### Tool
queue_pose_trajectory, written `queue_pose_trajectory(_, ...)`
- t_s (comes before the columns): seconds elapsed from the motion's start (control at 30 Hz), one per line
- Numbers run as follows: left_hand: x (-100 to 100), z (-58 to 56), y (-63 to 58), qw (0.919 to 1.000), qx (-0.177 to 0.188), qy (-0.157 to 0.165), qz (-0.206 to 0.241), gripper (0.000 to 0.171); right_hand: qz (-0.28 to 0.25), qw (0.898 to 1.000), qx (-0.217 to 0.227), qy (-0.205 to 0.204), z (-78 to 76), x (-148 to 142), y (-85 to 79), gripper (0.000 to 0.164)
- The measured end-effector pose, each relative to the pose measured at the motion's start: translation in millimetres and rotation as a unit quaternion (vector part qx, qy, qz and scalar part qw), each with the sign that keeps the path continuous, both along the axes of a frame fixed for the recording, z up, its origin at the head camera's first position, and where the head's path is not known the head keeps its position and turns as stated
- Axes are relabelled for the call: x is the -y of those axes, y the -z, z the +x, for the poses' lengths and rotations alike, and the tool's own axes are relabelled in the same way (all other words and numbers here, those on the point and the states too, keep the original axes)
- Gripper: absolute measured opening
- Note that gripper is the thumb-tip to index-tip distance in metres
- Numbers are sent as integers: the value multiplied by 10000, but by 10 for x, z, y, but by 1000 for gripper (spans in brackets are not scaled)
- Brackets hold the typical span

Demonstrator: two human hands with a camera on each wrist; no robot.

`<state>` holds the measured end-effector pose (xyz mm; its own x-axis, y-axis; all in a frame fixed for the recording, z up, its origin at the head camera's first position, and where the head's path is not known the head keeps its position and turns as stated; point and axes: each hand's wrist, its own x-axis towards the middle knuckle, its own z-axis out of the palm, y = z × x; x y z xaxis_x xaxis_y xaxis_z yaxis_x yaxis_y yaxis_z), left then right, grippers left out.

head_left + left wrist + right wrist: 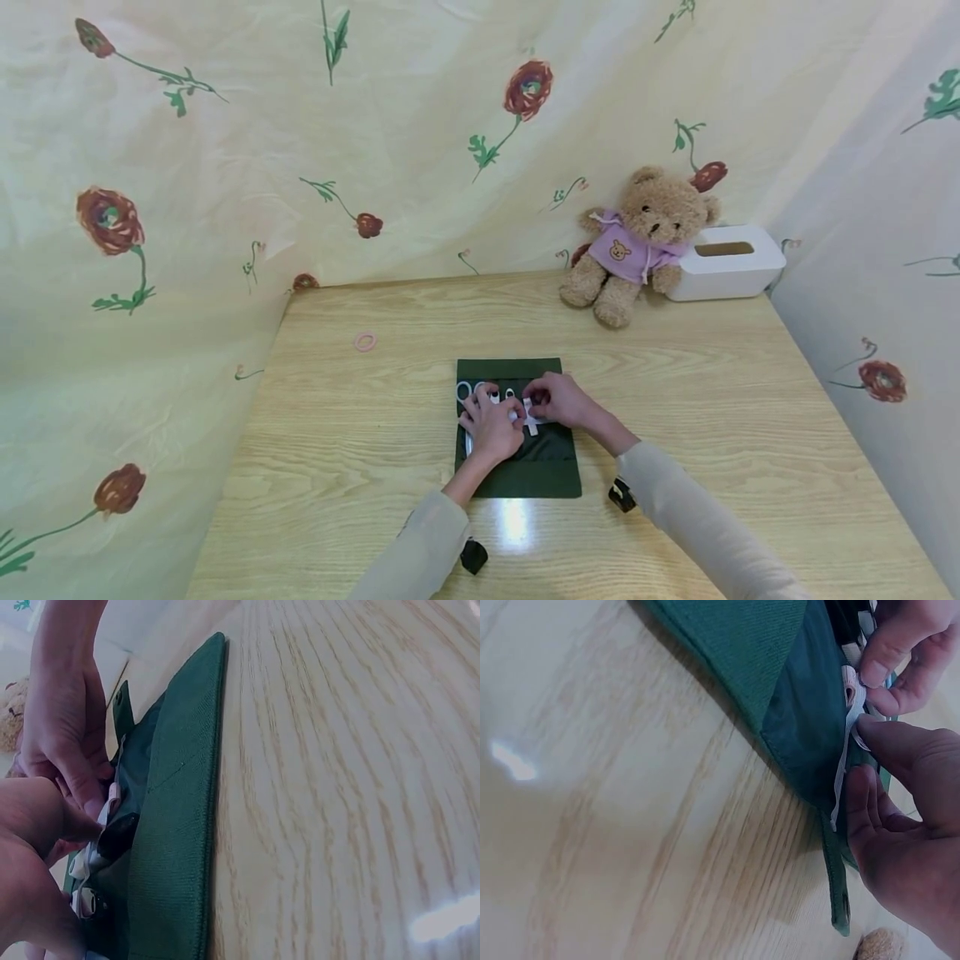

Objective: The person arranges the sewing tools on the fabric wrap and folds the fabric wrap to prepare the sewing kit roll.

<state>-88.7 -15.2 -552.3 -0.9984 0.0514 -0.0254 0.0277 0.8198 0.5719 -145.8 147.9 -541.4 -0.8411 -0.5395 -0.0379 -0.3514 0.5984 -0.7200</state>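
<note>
A dark green fabric tool case (517, 481) lies spread on the table, with small tools across its middle. Scissors (468, 446) with pale ring handles sit at its left side, partly under my left hand (495, 427). That hand's thumb and forefinger pinch a white elastic band (841, 780) running across the case. From the right, my right hand (562, 400) pinches a white strip (531, 427) that crosses the band. A black-handled tool (118, 836) is tucked in close to the fingertips. My fingers hide parts of the other tools.
A pink ring (357, 342) lies on the wooden table (337, 450), left of and beyond the case. At the back right, a teddy bear (618, 254) in a purple top leans against a white tissue box (731, 279). Flower-patterned cloth hangs behind and beside the table.
</note>
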Motion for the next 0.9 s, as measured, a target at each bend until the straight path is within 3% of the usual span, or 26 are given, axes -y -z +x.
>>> queue_pose_trajectory(0.67, 21, 11, 10, 10000, -19, 36, 81, 15, -49, 9988, -343, -342, 80, -102, 7, 24)
queue_pose_trajectory(0.77, 45, 20, -3, 9998, -105, 102, 150, 11, -248, 9981, -554, -145, 167, -124, 0, 27)
queue_pose_trajectory(0.9, 115, 22, -48, 9989, -217, 331, 245, 12, -452, 9911, -1222, 272, 412, -143, 1, 29)
